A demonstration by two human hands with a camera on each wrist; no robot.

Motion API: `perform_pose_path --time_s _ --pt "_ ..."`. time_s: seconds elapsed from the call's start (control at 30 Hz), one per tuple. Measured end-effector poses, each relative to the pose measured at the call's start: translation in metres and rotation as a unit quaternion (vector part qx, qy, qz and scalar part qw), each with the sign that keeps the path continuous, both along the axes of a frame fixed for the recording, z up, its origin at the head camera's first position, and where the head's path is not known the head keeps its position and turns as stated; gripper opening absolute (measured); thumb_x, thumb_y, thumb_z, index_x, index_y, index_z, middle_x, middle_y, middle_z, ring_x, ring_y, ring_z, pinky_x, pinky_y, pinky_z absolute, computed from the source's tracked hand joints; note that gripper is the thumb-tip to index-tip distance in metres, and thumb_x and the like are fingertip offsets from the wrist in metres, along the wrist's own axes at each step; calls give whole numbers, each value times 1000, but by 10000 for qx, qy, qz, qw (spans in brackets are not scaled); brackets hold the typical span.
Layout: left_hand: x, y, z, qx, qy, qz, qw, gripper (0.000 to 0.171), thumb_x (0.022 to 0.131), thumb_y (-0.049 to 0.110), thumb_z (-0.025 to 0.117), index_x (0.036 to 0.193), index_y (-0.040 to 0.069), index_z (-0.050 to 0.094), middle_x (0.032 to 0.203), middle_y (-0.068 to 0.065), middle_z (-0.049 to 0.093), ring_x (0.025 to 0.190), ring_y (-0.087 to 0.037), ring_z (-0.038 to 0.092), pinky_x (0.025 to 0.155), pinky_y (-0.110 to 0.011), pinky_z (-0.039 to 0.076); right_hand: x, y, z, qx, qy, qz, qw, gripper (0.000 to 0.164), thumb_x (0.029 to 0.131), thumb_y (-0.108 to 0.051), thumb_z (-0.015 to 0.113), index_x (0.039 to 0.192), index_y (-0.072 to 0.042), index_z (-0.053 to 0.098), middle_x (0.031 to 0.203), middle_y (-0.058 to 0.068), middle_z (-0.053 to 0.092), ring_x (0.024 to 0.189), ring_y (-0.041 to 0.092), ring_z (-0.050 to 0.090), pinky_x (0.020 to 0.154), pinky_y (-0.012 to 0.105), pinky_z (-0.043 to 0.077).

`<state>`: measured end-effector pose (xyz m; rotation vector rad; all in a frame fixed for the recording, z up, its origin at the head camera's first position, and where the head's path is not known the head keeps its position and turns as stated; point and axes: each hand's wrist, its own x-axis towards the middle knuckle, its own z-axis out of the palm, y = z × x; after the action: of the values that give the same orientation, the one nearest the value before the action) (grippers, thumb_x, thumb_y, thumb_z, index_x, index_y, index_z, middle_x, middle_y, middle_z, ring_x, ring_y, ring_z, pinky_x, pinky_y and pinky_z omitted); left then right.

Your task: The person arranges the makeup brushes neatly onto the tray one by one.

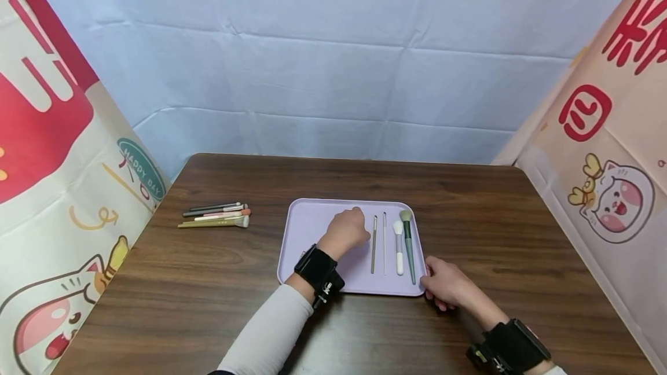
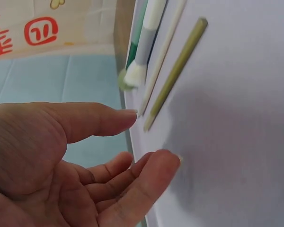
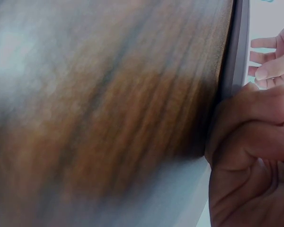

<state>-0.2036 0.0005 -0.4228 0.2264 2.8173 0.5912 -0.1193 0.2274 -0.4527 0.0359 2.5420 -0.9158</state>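
A lilac tray [image 1: 307, 221] lies on the table with a row of slim makeup brushes in its right half: an olive one [image 1: 373, 247], a thin pale one [image 1: 385, 247], a white-tipped one [image 1: 399, 256] and a green one [image 1: 409, 247]. My left hand [image 1: 346, 230] hovers over the tray's middle, left of the olive brush. In the left wrist view, its thumb and fingers are parted with nothing between them, near that brush's end. At the front right corner, my right hand [image 1: 445, 283] grips the tray's rim with curled fingers.
To the left, a small pile of several more makeup brushes [image 1: 216, 222] lies on the dark wooden table [image 1: 224, 305]. A pale blue cloth [image 1: 323, 74] hangs behind the table's back edge. Printed banners [image 1: 589, 201] flank both sides.
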Motion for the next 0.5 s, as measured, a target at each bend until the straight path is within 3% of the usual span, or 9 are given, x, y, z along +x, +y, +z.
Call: perform_pose_path --time_s 0.3,0.5 --pt "1 -23 6 -407 135 147 9990 42 86 27 76 116 2 60 101 -12 67 88 -28 66 69 -42 54 -1 0 0 -8 21 25 10000 7 91 -6 54 87 -7 49 66 7 58 40 16 51 38 26 38" --pt "0 -42 7 -466 259 277 9982 45 85 30 77 118 2 62 115 -14 65 108 -33 63 79 -47 55 0 0 0 -10 8 23 10000 7 91 -6 55 87 -7 49 66 7 58 40 16 51 38 26 37"
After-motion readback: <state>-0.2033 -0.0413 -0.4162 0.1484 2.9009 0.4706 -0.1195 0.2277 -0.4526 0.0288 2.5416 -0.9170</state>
